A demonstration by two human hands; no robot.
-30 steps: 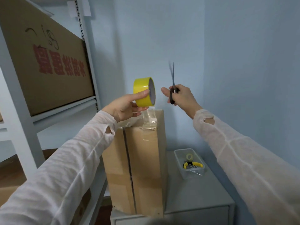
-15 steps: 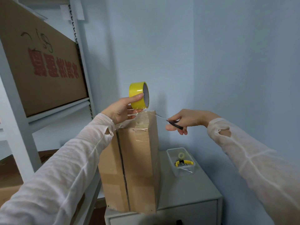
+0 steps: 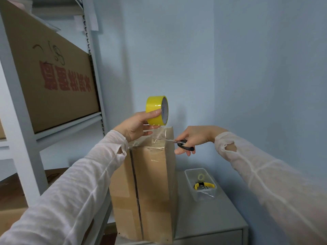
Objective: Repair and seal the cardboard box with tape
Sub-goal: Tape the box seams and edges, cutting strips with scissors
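Head view: cardboard box [image 3: 150, 183] upright on grey cabinet top [image 3: 212, 218], pale blue corner [image 3: 213, 68], white shelving [image 3: 24, 138] alongside; left hand [image 3: 136, 126] wrapped round yellow tape roll [image 3: 156, 110] just above box; right hand [image 3: 194, 137] gripping scissors [image 3: 177, 142] at the clear strip [image 3: 160, 135].

Tight corner: rack on the left, walls behind and to the right.
Tall brown cardboard box [image 3: 152, 183] stood on the grey cabinet top [image 3: 226, 220], its left side close to the white metal shelving rack [image 3: 70, 127]; narrow gap there. Above the box top, the left hand [image 3: 136, 126] with the yellow tape roll [image 3: 156, 110], the right hand [image 3: 192, 138] with the black-handled scissors [image 3: 177, 142] and the taut clear tape strip [image 3: 160, 133] blocked access. Right of the box lay open cabinet surface, except for the clear plastic tub [image 3: 205, 196]. Room was open above the roll, along the pale blue walls [image 3: 265, 85].
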